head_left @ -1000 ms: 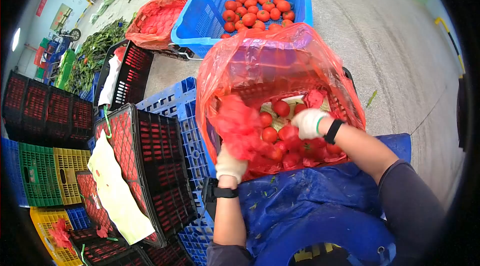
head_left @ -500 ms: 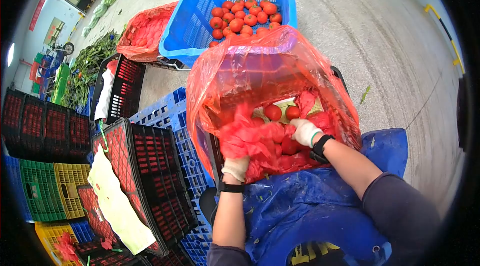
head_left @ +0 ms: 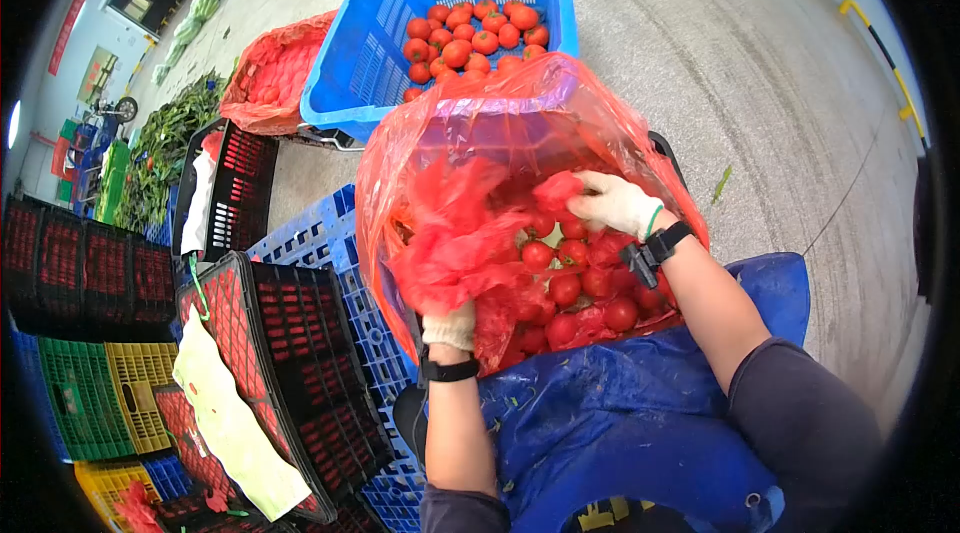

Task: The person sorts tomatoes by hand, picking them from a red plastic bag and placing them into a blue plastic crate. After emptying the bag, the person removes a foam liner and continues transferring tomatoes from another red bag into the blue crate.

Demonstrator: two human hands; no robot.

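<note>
Noting the scene from large to small. The concrete floor (head_left: 760, 83) runs up the right side. A blue basket (head_left: 400, 43) stands at the far edge, part filled with loose tomatoes. Nearer to us, a black crate (head_left: 668, 148) is lined with the red bag (head_left: 480, 133), whose mouth stands open and puffed up. A blue sheet (head_left: 620, 403) covers our lap below it.

The tomatoes (head_left: 565, 288) lie in the bottom of the red bag, piled toward the crate's near right corner.

Change over the last second:
- Our right hand (head_left: 612, 201), gloved, lay low among the fruit. It is now up at the bag's far inner wall, its fingers (head_left: 585, 195) pinching a fold of red film.
- Our left hand (head_left: 448, 326), also gloved, has risen at the crate's near left edge. It carries a bunched wad of film higher. Its fingers are mostly hidden in the wad, but they appear closed on it.

Reading: both hands are now on the liner, not the fruit, and more tomatoes show uncovered than before.
</note>
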